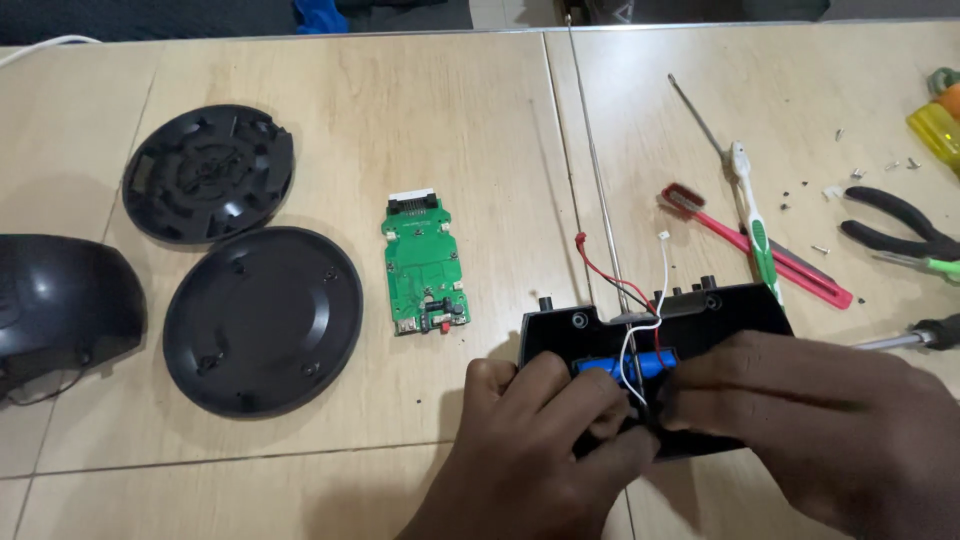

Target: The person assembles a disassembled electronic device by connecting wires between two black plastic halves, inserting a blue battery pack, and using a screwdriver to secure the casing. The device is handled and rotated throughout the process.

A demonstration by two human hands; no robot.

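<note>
A black plastic housing [560,330] lies open near the table's front edge, with a blue cylindrical battery [605,366] inside and red, black and white wires [640,300] rising from it. My left hand [540,450] presses on the housing's left front, fingers curled against it. My right hand [820,430] covers its right part, fingertips pinching at the wires beside the battery. A thin metal antenna [590,150] runs away from the housing toward the far edge.
A green circuit board [425,265] lies left of the housing. Two black round covers [262,320] [208,172] and a black curved shell [60,305] sit at the left. Toothbrushes [750,210] [760,250], pliers [895,225], screwdrivers [915,335] and loose screws [860,172] lie at the right.
</note>
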